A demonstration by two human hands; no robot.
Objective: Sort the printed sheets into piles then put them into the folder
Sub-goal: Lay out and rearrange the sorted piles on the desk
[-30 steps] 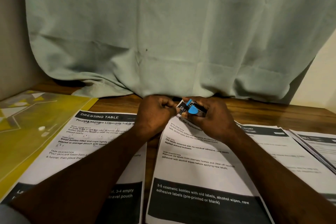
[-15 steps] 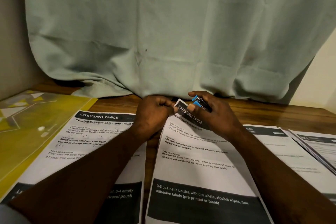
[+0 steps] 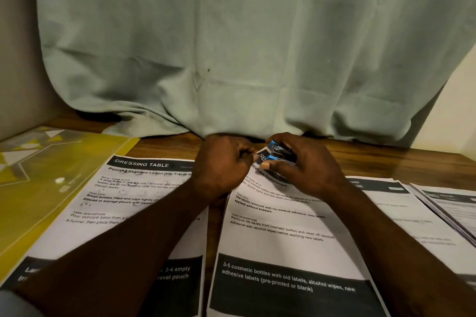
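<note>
Two hands meet at the far corner of the middle pile of sheets [image 3: 278, 234]: the left hand [image 3: 221, 162] pinches that corner, while the right hand [image 3: 306, 165] squeezes a blue binder clip [image 3: 274, 153] just beside the pinch. The paper looks thin, light and floppy (a stack likely to fan out), so the clipped corner is the best hold. The yellow folder [image 3: 51, 175] lies well left of the grip.

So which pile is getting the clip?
The centre pile, with the cosmetic-bottles footer: the right hand pinches a blue clip at its top corner; no other pile shows one.
</note>
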